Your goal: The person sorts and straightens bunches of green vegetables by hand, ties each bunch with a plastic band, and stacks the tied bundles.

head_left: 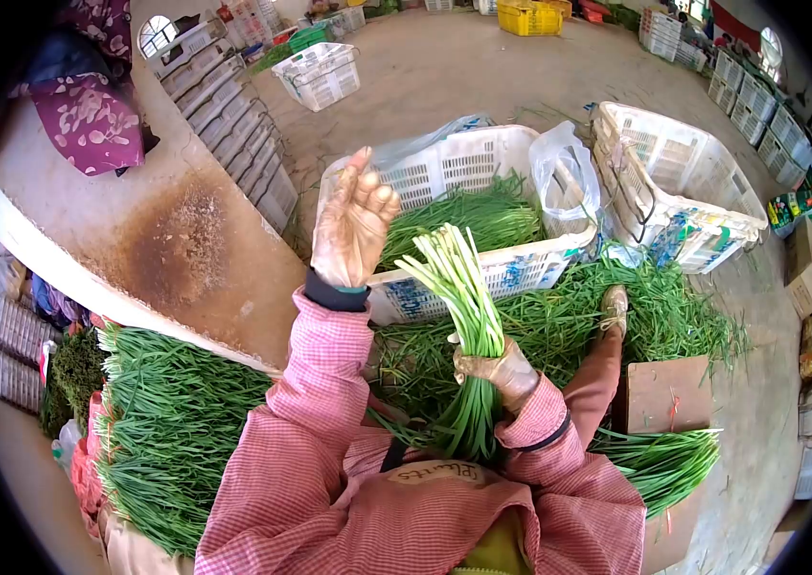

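My right hand (pixel 500 372), in a thin translucent glove, is closed around a bunch of garlic chives (pixel 458 297) in front of my chest. The pale stem ends point up and away, while the green leaves hang down toward my lap. My left hand (pixel 353 225), gloved too, is raised to the left of the bunch. Its fingers are loosely bent and apart, with nothing visible in them. Behind both hands stands a white plastic crate (pixel 511 261) with more green chives (pixel 468 222) inside and a clear plastic bag (pixel 564 172) over its rim.
A large stack of chives (pixel 181 431) lies at my left below a stained board (pixel 262 316). Loose leaves (pixel 559 331) cover the floor around my shoe (pixel 614 309). Another white crate (pixel 684 158) stands at right; chives (pixel 664 465) rest by a cardboard box (pixel 669 393).
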`<state>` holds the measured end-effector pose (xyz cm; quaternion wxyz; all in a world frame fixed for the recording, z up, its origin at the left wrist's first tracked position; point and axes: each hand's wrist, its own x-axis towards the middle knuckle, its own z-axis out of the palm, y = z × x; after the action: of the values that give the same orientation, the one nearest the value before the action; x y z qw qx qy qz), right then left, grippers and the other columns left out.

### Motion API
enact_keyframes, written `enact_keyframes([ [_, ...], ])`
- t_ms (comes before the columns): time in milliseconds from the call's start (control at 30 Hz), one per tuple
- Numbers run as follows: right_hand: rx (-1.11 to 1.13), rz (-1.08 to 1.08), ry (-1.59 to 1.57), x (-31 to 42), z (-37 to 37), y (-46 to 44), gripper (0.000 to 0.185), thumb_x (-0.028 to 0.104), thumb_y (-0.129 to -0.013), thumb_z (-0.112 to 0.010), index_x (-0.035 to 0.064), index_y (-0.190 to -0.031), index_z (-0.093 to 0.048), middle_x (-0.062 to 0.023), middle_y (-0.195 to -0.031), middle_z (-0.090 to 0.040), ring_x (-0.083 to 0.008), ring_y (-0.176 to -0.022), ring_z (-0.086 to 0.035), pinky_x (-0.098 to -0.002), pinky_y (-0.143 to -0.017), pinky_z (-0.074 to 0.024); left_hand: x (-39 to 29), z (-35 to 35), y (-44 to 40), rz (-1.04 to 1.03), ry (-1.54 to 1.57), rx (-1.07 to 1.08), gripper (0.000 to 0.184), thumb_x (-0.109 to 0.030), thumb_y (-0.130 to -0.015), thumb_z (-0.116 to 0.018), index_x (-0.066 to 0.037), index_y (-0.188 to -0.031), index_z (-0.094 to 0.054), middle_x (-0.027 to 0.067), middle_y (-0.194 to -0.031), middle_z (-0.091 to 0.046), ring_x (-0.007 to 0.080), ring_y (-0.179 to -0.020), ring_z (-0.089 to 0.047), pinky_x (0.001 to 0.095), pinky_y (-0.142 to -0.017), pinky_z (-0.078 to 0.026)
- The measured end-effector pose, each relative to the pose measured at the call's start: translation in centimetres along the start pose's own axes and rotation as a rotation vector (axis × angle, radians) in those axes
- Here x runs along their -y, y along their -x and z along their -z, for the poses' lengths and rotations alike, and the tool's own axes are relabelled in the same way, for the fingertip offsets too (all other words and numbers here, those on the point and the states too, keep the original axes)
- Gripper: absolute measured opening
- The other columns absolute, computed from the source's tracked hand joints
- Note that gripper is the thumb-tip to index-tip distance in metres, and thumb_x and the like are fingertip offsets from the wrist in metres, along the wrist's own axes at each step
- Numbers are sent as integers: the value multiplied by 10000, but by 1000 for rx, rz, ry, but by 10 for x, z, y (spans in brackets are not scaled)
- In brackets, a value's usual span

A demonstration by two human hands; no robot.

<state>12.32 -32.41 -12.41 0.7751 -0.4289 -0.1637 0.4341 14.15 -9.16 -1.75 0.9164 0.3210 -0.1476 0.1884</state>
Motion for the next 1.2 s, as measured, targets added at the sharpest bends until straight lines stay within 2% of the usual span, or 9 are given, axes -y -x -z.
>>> enact_keyframes([
  [100, -38, 10, -5, 1, 8, 7, 436, -1, -680, -701, -26, -1064, -495, -85, -819, -598, -144, -684, -581, -260, -611, -501, 3, -47, 26, -51, -714, -226, 447, -167, -803, -603, -22, -1191, -434, 48, -936, -594, 135, -853, -566, 282, -791, -451],
  [233, -60, 97, 25, -1, 6, 15, 413, -20, -694, -675, -19, -1052, -470, -71, -889, -577, -134, -718, -570, -259, -624, -498, 23, -65, 60, -351, -1718, 228, 381, -169, -666, -724, -16, -987, -587, 43, -947, -532, 157, -872, -518, 285, -788, -417],
  [333, -234, 162, 214, 0, -7, 23, 426, -30, -680, -645, -17, -1057, -448, -32, -856, -552, -99, -677, -514, -235, -616, -469, 45, -58, 55, -103, -1522, -49, 206, -58, -673, -692, 10, -840, -593, 62, -751, -539, 170, -656, -518, 272, -620, -446],
  [433, -268, 233, 233, 0, -9, 28, 405, -29, -680, -646, -18, -1038, -457, -36, -825, -552, -104, -666, -519, -237, -597, -468, 59, -25, 42, -319, -1514, 101, 131, 12, -681, -654, -14, -799, -601, 45, -687, -542, 146, -574, -502, 256, -544, -441],
  [567, -280, 90, 127, 12, 6, 27, 384, -38, -694, -631, -19, -1037, -458, -51, -813, -556, -120, -632, -527, -250, -571, -471, 37, 26, -3, -247, -1353, -360, 89, -30, -741, -627, -68, -821, -632, 53, -745, -603, 115, -624, -531, 247, -549, -446],
  [633, -325, 119, 144, 13, 10, 22, 367, -46, -705, -621, -19, -1032, -458, -61, -796, -558, -131, -594, -528, -261, -539, -470, 37, -15, 14, -215, -1243, -279, 92, -70, -745, -638, -69, -837, -644, 51, -733, -599, 143, -651, -544, 264, -609, -451],
  [700, -348, 74, 205, 18, 11, 14, 404, -33, -690, -640, -20, -1050, -457, -54, -832, -566, -126, -659, -538, -253, -592, -472, 33, -40, 26, -193, -1839, 117, 235, -265, -688, -702, -64, -804, -663, 66, -849, -599, 225, -881, -510, 372, -795, -399],
  [900, -426, 114, 235, 14, 12, 3, 509, 1, -660, -661, -8, -1117, -437, -23, -942, -572, -111, -819, -529, -238, -744, -440, 48, -1, -1, 136, -1488, 784, 292, -241, -654, -733, -52, -863, -653, 75, -854, -572, 232, -867, -501, 327, -763, -390],
  [1200, -420, -91, 423, 23, 39, 0, 527, 28, -652, -677, -22, -1108, -418, -36, -962, -572, -112, -845, -534, -240, -742, -455, 66, 17, -34, 533, -1042, 892, 173, -177, -752, -657, -24, -805, -597, 68, -759, -569, 176, -719, -545, 284, -659, -424],
])
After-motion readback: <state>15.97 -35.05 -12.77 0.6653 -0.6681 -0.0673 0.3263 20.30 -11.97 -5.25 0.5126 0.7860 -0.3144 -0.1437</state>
